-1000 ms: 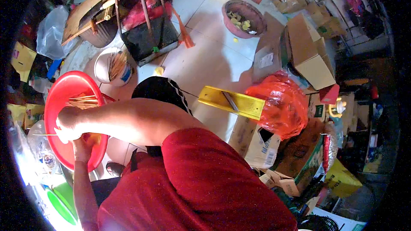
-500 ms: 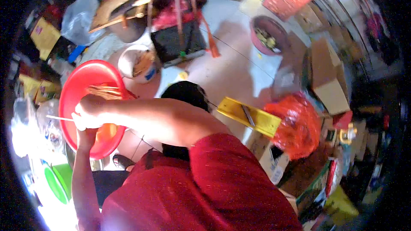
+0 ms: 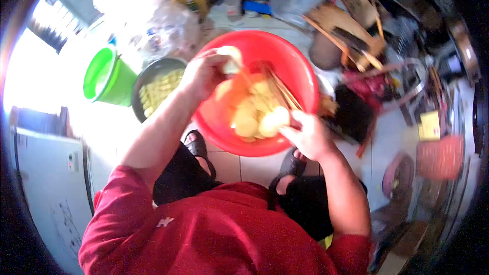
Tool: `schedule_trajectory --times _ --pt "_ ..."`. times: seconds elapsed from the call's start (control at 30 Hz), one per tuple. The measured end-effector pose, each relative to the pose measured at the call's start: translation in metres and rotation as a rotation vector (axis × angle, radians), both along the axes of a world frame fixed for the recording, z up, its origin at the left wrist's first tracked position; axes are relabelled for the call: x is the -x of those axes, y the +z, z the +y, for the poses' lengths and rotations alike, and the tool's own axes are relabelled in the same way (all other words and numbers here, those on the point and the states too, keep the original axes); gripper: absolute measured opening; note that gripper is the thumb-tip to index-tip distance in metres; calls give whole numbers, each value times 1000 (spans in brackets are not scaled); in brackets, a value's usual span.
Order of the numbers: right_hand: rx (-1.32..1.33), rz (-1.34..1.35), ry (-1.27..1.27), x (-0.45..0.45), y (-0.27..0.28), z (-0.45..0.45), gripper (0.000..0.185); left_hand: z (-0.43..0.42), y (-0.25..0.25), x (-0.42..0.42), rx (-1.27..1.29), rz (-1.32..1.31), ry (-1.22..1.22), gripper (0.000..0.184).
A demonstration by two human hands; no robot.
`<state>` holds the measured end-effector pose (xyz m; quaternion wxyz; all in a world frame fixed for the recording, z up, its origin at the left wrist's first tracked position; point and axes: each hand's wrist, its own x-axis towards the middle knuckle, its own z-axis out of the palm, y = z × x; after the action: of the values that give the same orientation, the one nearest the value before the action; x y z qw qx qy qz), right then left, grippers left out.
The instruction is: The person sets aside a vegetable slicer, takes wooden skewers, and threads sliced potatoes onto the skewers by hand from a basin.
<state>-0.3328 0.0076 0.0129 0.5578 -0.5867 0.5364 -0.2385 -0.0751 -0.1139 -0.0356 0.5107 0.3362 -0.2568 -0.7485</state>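
A large red basin [image 3: 300,61] holds many round, pale-yellow slices, apparently potato [image 3: 245,122]. A bundle of thin wooden sticks [image 3: 285,91] leans inside it toward the right rim. Over the basin's left side, my left hand [image 3: 202,74] is closed on a pale slice [image 3: 232,60]; a thin line below it is too blurred to identify. My right hand [image 3: 311,135], at the right near rim, pinches pale round slices [image 3: 275,121] between thumb and fingers, above the others.
Left of the basin stand a dark bowl of yellow pieces [image 3: 160,89] and a green bucket [image 3: 109,79]. Plastic bags [image 3: 168,28] lie behind them. A wooden board [image 3: 351,25] and a dark container [image 3: 354,112] are at right. My sandalled feet [image 3: 291,165] flank the near side.
My view has swung rightward-to-left, bringing the basin to the centre. My hands, close together before with a thin stick, are now apart, each holding pale slices.
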Motion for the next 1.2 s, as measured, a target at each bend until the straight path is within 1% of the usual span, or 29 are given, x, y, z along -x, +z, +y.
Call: schedule_trajectory --times 0.03,0.07,0.13,0.2,0.3,0.37,0.4,0.47,0.5,0.57,0.6,0.67,0.73,0.8,0.87,0.9,1.0,1.07,1.13,1.2 --pt "-14 -37 -23 -2 4 1 21 4 7 0 1 -51 56 9" --pt "-33 -86 -7 1 -8 -2 22 2 4 -5 10 -55 60 10" --pt "-22 -130 -31 -4 -13 -4 22 7 26 -2 -30 -81 195 10" --pt "-120 -107 -29 -5 -17 -5 22 4 27 -11 -31 -50 215 14" --pt "-85 -105 -2 -10 -18 -5 22 5 30 -18 -36 -73 280 16" --pt "-83 -87 3 -14 -12 -5 21 10 34 -21 -22 -142 277 16" --pt "-80 -77 13 -15 -11 -5 21 11 34 -22 -21 -132 287 16" --pt "-98 -79 -15 -17 -9 -4 21 15 36 -24 53 -216 285 15" --pt "-95 -70 -6 -18 -6 -2 21 17 36 -24 55 -208 295 15" --pt "-101 -88 -23 -22 -2 0 22 21 37 -22 148 -399 273 14" --pt "-99 -81 -11 -21 -3 0 22 25 39 -20 158 -409 262 12" --pt "-89 -112 4 -16 -9 2 23 29 36 -20 162 -392 193 11" --pt "-85 -123 -3 -18 -10 4 23 32 36 -19 180 -370 192 13" --pt "-79 -138 -10 -21 -9 7 23 36 41 -14 62 -300 204 15" --pt "-51 -179 -7 -25 -8 7 23 36 39 -11 23 -273 225 15" --pt "-30 -140 -21 -25 -12 7 23 36 38 -10 -15 -254 241 16" --pt "-71 -162 -4 -25 -11 6 23 32 34 -10 -37 -204 246 17" --pt "-76 -134 -4 -22 -15 6 23 31 33 -8 -26 -164 303 12" --pt "-79 -174 -19 -25 -18 6 22 29 30 -6 -16 -87 298 9" --pt "-9 -112 6 -22 -29 6 22 28 28 -6 -33 -176 303 10"
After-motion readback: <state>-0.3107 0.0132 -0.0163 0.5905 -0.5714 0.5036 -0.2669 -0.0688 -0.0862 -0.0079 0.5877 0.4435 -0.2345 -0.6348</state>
